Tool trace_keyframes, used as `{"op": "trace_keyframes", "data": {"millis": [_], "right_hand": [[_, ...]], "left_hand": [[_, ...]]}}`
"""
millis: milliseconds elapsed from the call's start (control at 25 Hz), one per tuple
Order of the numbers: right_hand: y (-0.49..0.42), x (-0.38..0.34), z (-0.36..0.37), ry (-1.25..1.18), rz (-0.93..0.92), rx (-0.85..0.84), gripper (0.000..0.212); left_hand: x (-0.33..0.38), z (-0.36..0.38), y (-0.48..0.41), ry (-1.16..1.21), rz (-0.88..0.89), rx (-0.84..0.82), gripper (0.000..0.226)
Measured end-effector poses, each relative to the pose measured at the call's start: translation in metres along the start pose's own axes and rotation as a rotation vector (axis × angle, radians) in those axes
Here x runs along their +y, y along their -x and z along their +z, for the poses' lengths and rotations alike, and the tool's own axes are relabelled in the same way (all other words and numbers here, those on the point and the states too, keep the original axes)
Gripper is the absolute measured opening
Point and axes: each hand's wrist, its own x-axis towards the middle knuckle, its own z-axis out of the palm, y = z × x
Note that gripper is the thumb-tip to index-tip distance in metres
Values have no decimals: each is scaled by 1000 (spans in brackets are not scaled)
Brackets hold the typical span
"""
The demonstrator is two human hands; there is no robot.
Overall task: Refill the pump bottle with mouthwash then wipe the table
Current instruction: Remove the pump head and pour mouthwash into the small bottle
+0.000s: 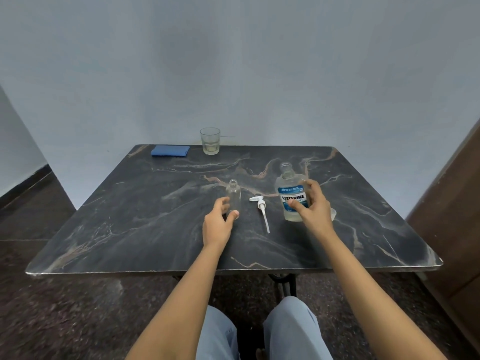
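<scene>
A small clear pump bottle [233, 194] stands upright and uncapped at the middle of the dark marble table [155, 229]. My left hand [217, 224] grips its lower part with thumb and fingers. The white pump head [261, 207] with its long tube lies flat on the table just right of it. Further right stands an open mouthwash bottle [291, 196] with a blue label and a little pale liquid at the bottom. My right hand [313, 209] curls round its right side. A folded blue cloth [170, 150] lies at the far left edge.
A drinking glass [210, 141] with a little pale liquid stands at the table's far edge, against the wall. A small clear cap [333, 213] peeks out behind my right hand. A brown wooden panel [452, 203] rises at the right. My knees show below the near edge.
</scene>
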Motion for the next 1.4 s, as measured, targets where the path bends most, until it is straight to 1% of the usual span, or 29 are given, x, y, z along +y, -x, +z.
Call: {"op": "trace_keyframes", "data": {"millis": [120, 360, 560, 960, 1120, 1400], "right_hand": [[-3, -18, 5, 129, -59, -36, 52], [-8, -42, 23, 417, -103, -196, 57], [-9, -48, 29, 557, -153, -208, 59], [-18, -50, 26, 640, -205, -216, 57], [-19, -54, 27, 591, -200, -234, 56], [-24, -59, 28, 647, -219, -247, 59]], "left_hand": [[-1, -1, 6, -16, -7, 10, 41], [-1, 0, 16, -146, 28, 52, 41], [0, 0, 16, -187, 38, 57, 42], [-1, 1, 14, -185, 42, 61, 44], [-1, 1, 13, -191, 35, 60, 45], [-2, 2, 13, -202, 40, 64, 45]]}}
